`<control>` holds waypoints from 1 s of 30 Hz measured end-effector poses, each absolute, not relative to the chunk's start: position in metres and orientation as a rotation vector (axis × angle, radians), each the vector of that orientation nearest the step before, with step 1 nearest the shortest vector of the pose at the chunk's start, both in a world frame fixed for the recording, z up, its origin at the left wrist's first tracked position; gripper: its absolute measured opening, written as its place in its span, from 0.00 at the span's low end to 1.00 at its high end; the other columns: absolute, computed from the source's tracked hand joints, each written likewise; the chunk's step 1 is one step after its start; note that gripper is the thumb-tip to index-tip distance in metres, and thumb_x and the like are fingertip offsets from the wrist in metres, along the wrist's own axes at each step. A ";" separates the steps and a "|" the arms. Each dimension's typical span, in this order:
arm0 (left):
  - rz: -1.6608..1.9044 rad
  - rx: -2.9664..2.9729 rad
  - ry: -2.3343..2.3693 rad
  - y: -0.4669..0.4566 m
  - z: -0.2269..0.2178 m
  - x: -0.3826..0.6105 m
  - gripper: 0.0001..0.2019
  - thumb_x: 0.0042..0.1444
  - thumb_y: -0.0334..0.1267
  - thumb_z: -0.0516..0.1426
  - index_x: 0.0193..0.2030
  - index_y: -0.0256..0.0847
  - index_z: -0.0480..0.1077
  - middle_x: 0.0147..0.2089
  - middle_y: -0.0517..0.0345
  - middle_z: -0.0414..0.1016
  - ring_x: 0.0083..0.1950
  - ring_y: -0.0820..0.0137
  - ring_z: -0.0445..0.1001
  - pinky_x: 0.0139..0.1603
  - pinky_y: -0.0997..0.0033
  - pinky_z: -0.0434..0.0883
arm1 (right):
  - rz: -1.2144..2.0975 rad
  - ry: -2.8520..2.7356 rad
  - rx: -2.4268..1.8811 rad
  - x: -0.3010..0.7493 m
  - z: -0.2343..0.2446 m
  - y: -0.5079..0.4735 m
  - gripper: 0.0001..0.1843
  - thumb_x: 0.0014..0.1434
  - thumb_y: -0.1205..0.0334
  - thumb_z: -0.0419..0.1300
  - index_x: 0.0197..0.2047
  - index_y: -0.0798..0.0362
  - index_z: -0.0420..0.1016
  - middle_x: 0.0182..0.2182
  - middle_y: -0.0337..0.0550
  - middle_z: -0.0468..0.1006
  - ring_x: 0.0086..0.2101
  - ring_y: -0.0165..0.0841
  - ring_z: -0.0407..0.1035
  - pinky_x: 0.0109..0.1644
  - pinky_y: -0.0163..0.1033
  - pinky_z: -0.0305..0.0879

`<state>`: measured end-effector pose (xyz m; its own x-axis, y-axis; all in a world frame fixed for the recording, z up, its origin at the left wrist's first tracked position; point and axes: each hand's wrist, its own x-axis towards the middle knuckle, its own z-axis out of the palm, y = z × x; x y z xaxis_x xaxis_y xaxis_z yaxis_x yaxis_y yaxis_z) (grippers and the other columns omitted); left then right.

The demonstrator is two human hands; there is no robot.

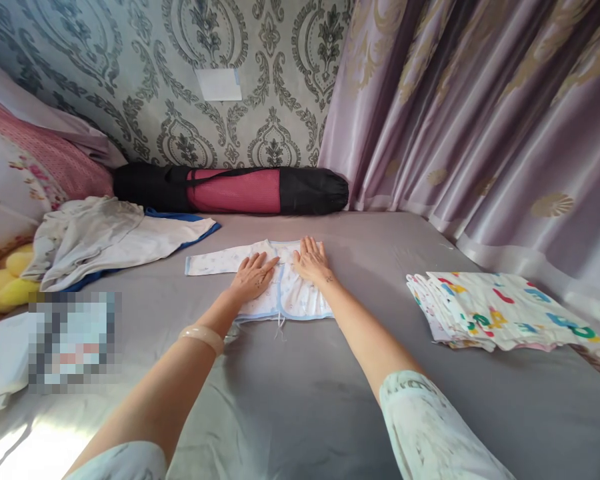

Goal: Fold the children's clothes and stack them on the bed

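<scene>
Garment (1 pc., white w/ pale-blue trim) lies flat on the grey bed, directly under both hands: L hand rests palm-down on its L half, R hand palm-down on the upper part of its R half, the front edge running btwn the two. L hand is flat, fingers a bit apart, thumb toward the centre; R hand is likewise flat, fingers slightly spread, pointing to the wall. Neither pinches anything. One sleeve shows, stretched out L of the L hand; thin ties hang at the lower hem. Counts: hands, 2; bangle, 1, on the L forearm near the wrist; stack of folded printed cloths, 1, well to the R, no. of layers unclear; long black-and-red bag, 1, along the wall behind the garment; loose white-and-blue clothing, 1 heap, far L; yellow plush item, 1, beside the heap; white device w/ cable, 1, near L; blurred-out item next to it, 1, identity not discernible.
</scene>
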<state>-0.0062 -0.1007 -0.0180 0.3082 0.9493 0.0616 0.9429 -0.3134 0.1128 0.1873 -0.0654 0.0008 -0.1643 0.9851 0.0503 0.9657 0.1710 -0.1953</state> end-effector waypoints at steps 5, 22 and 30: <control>0.161 2.470 1.800 -0.101 -0.017 -0.006 0.26 0.69 0.46 0.39 0.71 0.51 0.54 0.73 0.50 0.53 0.74 0.54 0.49 0.71 0.49 0.49 | 0.170 -2.238 -2.032 0.196 -0.009 -0.068 0.36 0.70 0.52 0.36 0.72 0.69 0.47 0.71 0.57 0.45 0.70 0.43 0.37 0.71 0.47 0.33; 0.179 2.512 1.797 -0.098 -0.024 -0.009 0.26 0.69 0.46 0.38 0.72 0.51 0.54 0.73 0.48 0.53 0.74 0.55 0.50 0.71 0.49 0.49 | 0.214 -2.236 -2.123 0.208 -0.006 -0.061 0.37 0.69 0.52 0.35 0.72 0.70 0.45 0.71 0.60 0.44 0.70 0.44 0.38 0.71 0.50 0.32; 0.137 2.438 1.730 -0.093 -0.014 -0.010 0.26 0.68 0.48 0.40 0.71 0.52 0.54 0.73 0.50 0.54 0.74 0.55 0.50 0.70 0.42 0.48 | 0.340 -2.278 -2.015 0.185 -0.005 -0.059 0.36 0.70 0.49 0.32 0.74 0.60 0.43 0.72 0.54 0.41 0.70 0.45 0.34 0.71 0.55 0.31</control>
